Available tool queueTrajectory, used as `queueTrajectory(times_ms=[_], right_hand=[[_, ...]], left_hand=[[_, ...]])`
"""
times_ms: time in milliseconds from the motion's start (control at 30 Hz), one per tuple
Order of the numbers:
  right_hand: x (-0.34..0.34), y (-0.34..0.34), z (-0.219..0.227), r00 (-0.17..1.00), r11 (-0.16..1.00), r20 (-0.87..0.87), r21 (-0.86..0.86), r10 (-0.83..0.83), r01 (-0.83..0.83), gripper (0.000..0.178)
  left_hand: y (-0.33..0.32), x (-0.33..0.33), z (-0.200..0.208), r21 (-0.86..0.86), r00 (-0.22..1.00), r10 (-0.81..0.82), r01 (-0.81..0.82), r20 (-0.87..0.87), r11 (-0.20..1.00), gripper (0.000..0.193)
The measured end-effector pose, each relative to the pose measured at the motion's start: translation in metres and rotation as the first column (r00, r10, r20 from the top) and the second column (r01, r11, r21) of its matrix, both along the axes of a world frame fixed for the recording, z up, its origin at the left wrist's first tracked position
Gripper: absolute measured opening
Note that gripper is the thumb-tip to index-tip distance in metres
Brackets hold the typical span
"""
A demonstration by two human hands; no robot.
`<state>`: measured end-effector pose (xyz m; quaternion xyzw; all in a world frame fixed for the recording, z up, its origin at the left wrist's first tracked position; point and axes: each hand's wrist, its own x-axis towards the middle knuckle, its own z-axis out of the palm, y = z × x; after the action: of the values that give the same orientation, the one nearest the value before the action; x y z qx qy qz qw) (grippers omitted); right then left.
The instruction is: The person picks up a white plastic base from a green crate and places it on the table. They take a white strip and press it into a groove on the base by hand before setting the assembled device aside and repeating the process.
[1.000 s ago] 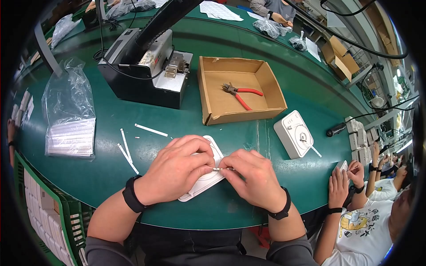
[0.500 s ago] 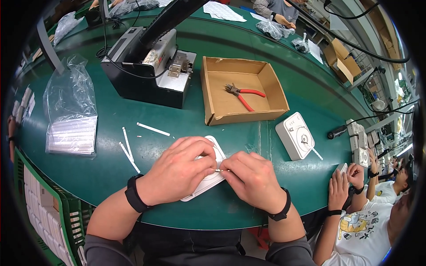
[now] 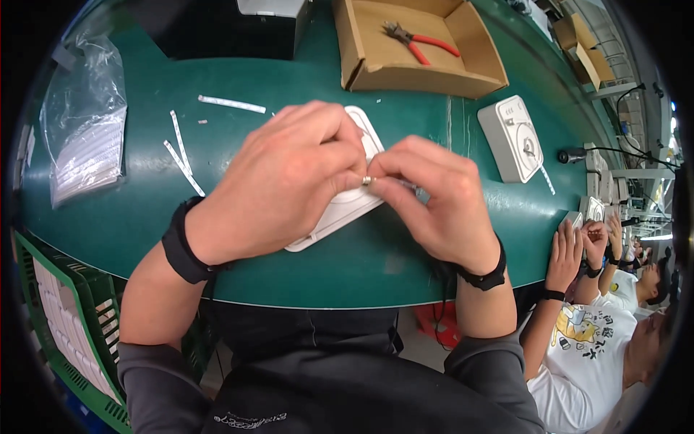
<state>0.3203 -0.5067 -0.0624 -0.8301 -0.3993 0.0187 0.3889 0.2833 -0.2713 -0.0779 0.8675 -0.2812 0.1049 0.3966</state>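
Note:
My left hand point(image 3: 289, 173) and my right hand point(image 3: 437, 199) meet above a white plastic panel with rounded corners point(image 3: 336, 226). Thumb and forefinger of each hand are closed in a pinch on a small shiny metal piece point(image 3: 367, 181); its exact kind is too small to make out. Something pale and thin shows just beyond my right fingertips, partly covered by them. Much of the panel is hidden under my hands. Loose white printed strips point(image 3: 231, 104) lie left of my left hand. To the right stands a white box-shaped device point(image 3: 510, 137) with a strip sticking out.
Red-handled cutters point(image 3: 419, 43) lie in an open cardboard box point(image 3: 426, 79) at the back. A black machine point(image 3: 224, 36) stands back left, beside a clear bag of strips point(image 3: 87, 145). A green crate point(image 3: 108, 325) is at lower left. A co-worker's hands point(image 3: 571, 253) work at right.
The view has tipped downward and come closer, so the machine and box sit higher in the picture. Both hands keep their pinch on the small metal piece over the panel.

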Motion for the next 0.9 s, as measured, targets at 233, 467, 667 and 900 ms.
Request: queueTrajectory(times_ms=[233, 467, 667, 900], right_hand=[[-0.002, 0.004, -0.006, 0.999, 0.999, -0.011, 0.013, -0.036, 0.036, 0.011], [-0.003, 0.000, -0.002, 0.999, 0.999, -0.045, -0.037, -0.014, 0.012, 0.023], [-0.002, 0.004, 0.008, 0.965, 0.992, 0.237, -0.076, 0.112, -0.097, 0.085], [0.004, 0.028, 0.008, 0.941, 0.942, 0.222, -0.275, 0.256, -0.191, 0.108]], left_hand=[[-0.002, -0.001, -0.005, -0.019, 0.999, 0.020, -0.019, 0.050, 1.000, 0.010], [0.004, -0.005, -0.001, -0.089, 0.996, 0.005, -0.013, -0.090, 0.996, 0.010], [0.017, -0.001, 0.018, -0.281, 0.970, 0.143, -0.196, -0.196, 0.939, 0.007], [0.021, 0.009, -0.003, -0.404, 0.921, 0.343, -0.390, -0.185, 0.827, 0.018]])
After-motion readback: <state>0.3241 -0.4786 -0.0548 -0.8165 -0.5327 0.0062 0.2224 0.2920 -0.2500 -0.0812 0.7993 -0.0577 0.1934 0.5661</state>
